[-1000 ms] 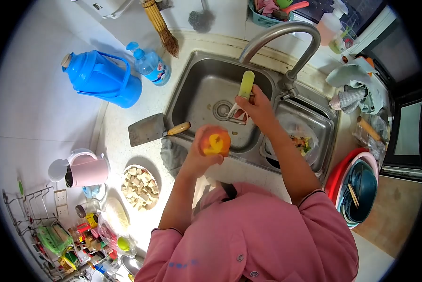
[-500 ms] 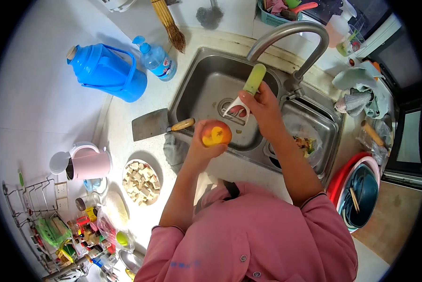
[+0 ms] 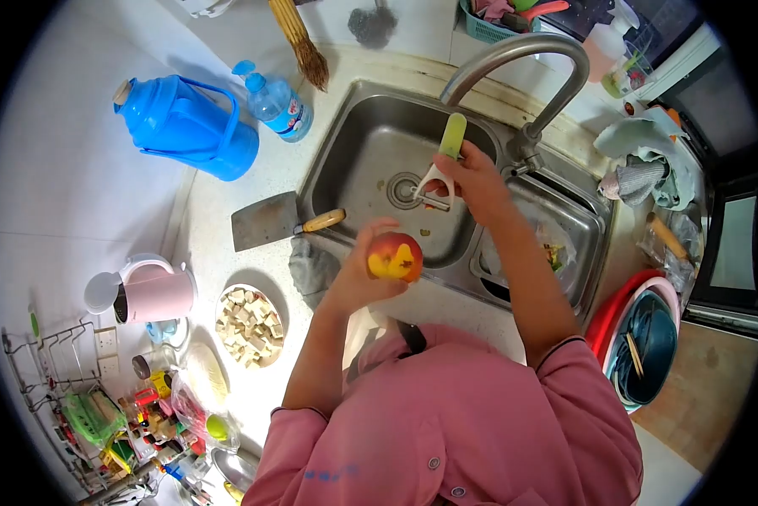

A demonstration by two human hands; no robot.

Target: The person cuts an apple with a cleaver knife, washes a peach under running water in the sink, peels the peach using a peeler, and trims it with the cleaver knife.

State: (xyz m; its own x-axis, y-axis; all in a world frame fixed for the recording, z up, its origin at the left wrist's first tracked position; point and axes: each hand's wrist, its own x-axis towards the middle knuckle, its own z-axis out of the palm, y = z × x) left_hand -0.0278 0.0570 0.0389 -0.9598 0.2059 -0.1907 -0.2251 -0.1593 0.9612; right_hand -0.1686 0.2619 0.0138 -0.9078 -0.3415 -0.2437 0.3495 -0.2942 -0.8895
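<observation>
Newly turned, the partly peeled fruit [image 3: 395,257] shows a differently shaped yellow patch [image 3: 387,266], cupped in my left hand [image 3: 358,274] above the front edge of the sink [image 3: 366,160]; my right hand [image 3: 480,187] grips the peeler [image 3: 453,135] clear of it, suggesting a pause between strokes

No text can be read: the label [image 3: 292,117] on the bottle [image 3: 266,98] and blue marks [image 3: 330,473] on the pink shirt [image 3: 497,405] are blurred.

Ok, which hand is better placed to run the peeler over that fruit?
Most likely the right hand: it holds the peeler, blade end nearest the fruit. The left hand is busy gripping the fruit, a yellow patch uncovered.
</observation>
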